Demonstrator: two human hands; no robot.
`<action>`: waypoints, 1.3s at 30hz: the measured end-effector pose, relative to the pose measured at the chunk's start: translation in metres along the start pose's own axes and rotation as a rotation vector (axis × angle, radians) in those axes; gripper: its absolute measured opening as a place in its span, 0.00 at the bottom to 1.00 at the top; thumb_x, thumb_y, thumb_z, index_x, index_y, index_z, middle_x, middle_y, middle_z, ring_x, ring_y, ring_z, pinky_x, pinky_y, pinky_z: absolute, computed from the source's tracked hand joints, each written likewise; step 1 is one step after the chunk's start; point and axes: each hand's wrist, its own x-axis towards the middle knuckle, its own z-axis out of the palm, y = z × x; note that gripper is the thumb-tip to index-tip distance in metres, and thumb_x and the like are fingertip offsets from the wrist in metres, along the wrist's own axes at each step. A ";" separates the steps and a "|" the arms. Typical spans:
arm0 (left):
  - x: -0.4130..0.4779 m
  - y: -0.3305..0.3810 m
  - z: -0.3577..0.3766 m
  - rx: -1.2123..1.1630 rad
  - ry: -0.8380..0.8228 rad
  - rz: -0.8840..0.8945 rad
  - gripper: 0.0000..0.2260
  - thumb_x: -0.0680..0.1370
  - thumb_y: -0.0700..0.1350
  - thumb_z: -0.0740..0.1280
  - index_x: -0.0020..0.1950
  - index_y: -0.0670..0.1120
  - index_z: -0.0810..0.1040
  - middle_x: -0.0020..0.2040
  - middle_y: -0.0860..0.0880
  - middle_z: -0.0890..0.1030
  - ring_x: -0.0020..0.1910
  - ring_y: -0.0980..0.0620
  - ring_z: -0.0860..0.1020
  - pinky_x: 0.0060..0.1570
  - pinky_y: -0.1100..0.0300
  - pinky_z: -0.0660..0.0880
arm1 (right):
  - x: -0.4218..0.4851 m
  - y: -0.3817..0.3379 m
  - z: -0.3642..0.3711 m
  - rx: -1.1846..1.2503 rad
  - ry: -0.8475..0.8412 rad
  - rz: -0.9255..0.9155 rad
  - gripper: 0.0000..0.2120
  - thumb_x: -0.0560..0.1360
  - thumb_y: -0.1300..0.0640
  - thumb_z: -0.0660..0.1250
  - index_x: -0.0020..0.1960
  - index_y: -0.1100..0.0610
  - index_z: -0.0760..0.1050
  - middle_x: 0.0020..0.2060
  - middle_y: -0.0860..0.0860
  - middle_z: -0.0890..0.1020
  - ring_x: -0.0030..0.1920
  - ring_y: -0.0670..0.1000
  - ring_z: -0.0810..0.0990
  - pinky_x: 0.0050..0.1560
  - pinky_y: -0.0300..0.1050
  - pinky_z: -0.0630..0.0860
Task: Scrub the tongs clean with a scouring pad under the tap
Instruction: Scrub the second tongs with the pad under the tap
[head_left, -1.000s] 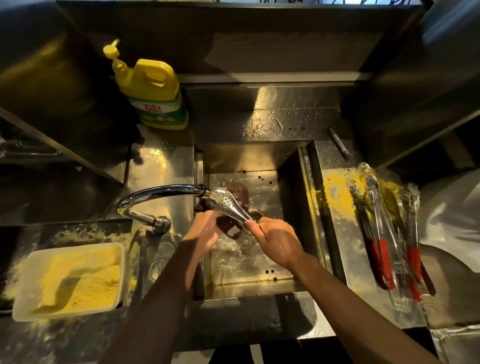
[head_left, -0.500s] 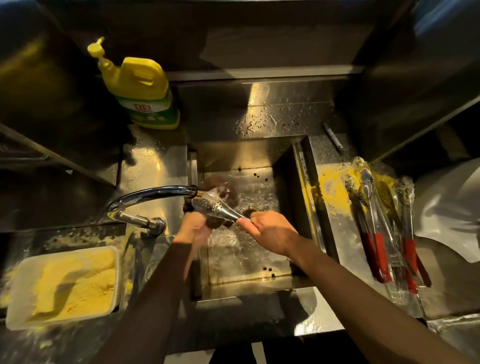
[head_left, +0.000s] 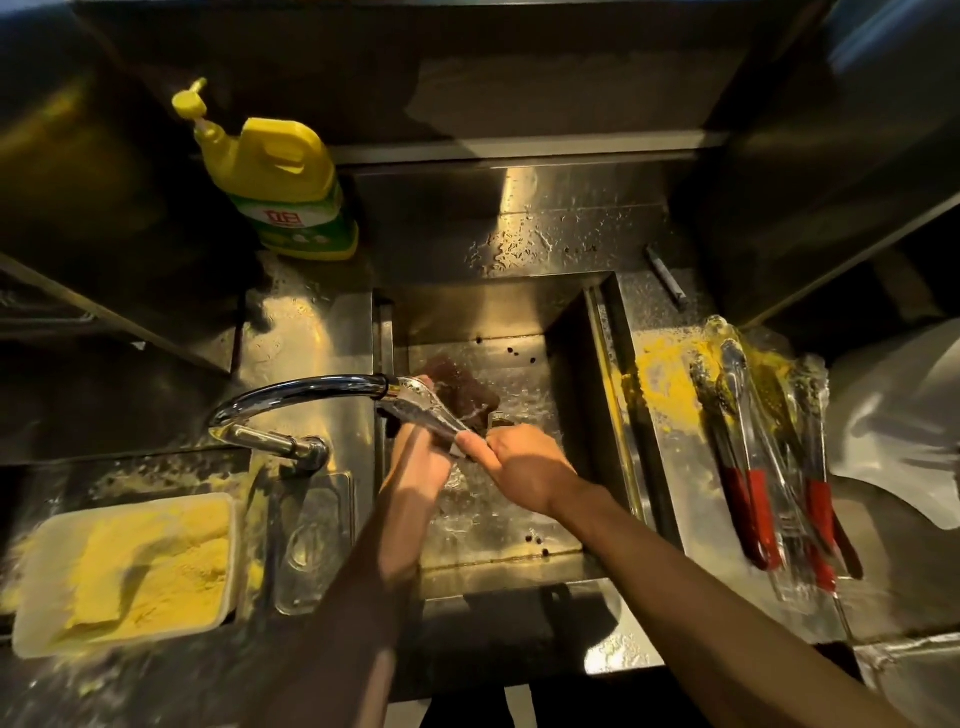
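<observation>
Item one: shiny stainless-steel tongs with a perforated spoon-shaped head (head_left: 422, 404). They are held over the basin and slant from near right to far left. The head sits just under the tap outlet and is wet. The right hand (head_left: 519, 467) grips the handle end.

Item two: dark brown scouring pad (head_left: 460, 387), lying against the far underside of the tongs' head. The left hand (head_left: 415, 462) holds it from below, with the fingers largely hidden.

Item three: curved chrome tap (head_left: 301, 389), arching rightward from its base left of the basin.

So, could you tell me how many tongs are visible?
3: one tongs in the right hand under the tap, two red-handled tongs on the right counter; overlap may hide another.
</observation>
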 end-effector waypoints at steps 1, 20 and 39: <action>-0.001 0.000 0.000 -0.011 0.028 -0.043 0.16 0.83 0.36 0.57 0.42 0.55 0.70 0.40 0.58 0.71 0.39 0.66 0.73 0.45 0.74 0.69 | -0.001 0.002 -0.001 0.028 -0.005 0.006 0.29 0.81 0.34 0.51 0.35 0.55 0.72 0.32 0.53 0.76 0.34 0.53 0.75 0.35 0.49 0.66; -0.024 0.025 -0.004 -0.248 0.174 -0.054 0.12 0.76 0.45 0.72 0.57 0.44 0.79 0.53 0.44 0.83 0.52 0.47 0.82 0.51 0.51 0.79 | -0.023 0.057 -0.049 0.020 0.125 0.035 0.25 0.80 0.34 0.52 0.34 0.48 0.72 0.33 0.49 0.78 0.36 0.50 0.77 0.41 0.48 0.73; -0.142 0.030 0.073 -0.015 0.123 0.199 0.08 0.75 0.38 0.72 0.47 0.50 0.78 0.47 0.47 0.82 0.44 0.50 0.80 0.40 0.55 0.77 | -0.098 0.065 -0.089 -0.187 0.440 0.004 0.27 0.81 0.34 0.52 0.37 0.52 0.75 0.40 0.50 0.75 0.41 0.55 0.80 0.38 0.45 0.66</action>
